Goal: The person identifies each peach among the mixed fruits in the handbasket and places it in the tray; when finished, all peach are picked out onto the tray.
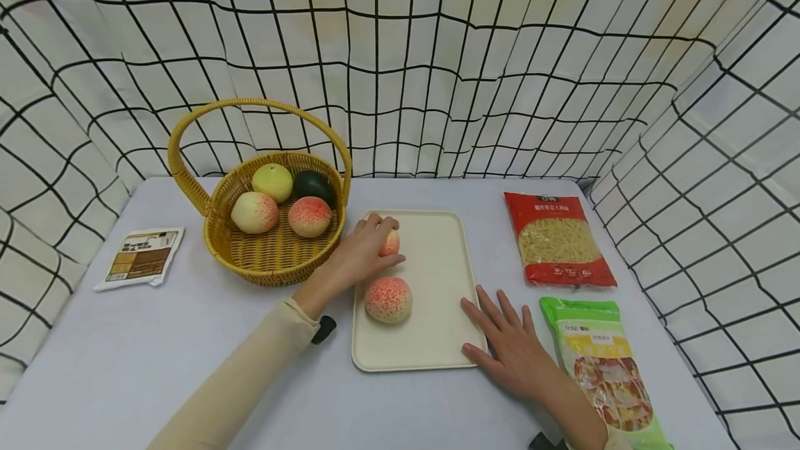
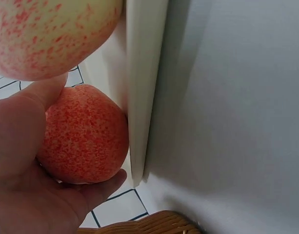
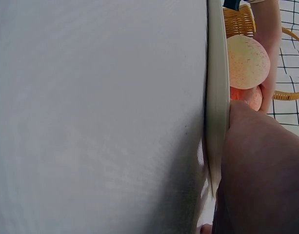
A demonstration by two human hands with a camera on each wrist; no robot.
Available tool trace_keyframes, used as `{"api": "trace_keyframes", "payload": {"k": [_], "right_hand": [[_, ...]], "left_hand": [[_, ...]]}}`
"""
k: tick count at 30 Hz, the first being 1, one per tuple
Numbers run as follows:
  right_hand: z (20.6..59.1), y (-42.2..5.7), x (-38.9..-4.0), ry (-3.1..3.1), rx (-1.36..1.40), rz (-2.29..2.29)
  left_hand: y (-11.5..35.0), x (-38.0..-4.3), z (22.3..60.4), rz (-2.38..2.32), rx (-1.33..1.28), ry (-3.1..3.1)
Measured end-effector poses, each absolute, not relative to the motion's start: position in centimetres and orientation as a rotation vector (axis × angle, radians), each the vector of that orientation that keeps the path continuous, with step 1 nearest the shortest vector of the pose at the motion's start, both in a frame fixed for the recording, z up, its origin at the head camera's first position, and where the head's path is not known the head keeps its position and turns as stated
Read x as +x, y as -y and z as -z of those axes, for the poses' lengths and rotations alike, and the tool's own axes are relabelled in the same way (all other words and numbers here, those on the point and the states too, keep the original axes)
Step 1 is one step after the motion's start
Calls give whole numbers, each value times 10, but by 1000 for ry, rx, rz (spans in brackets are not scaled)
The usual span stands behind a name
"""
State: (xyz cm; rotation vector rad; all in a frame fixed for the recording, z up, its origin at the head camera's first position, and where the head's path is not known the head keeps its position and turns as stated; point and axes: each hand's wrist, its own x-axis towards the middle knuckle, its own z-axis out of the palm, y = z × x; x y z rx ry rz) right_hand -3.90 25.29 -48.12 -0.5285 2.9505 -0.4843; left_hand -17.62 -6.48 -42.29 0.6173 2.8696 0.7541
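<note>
My left hand grips a reddish peach at the far left corner of the cream tray. In the left wrist view, thumb and fingers curl around that peach, beside the tray's rim. A second, paler speckled peach sits on the tray nearer to me, apart from the hand in the head view. With fingers spread, my right hand rests at the tray's right edge and holds nothing. In the right wrist view the hand hides part of the rim.
Left of the tray stands a yellow wicker basket with two peaches, a yellow-green fruit and a dark green fruit. A small brown-and-white packet lies far left. On the right are a red pasta bag and a green bag.
</note>
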Motion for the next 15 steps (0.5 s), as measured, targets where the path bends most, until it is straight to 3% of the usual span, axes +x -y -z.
{"api": "trace_keyframes", "payload": {"k": [15], "right_hand": [[480, -252, -38, -2940, -507, 489]], "left_hand": [[63, -172, 421, -789, 601, -2856]]}}
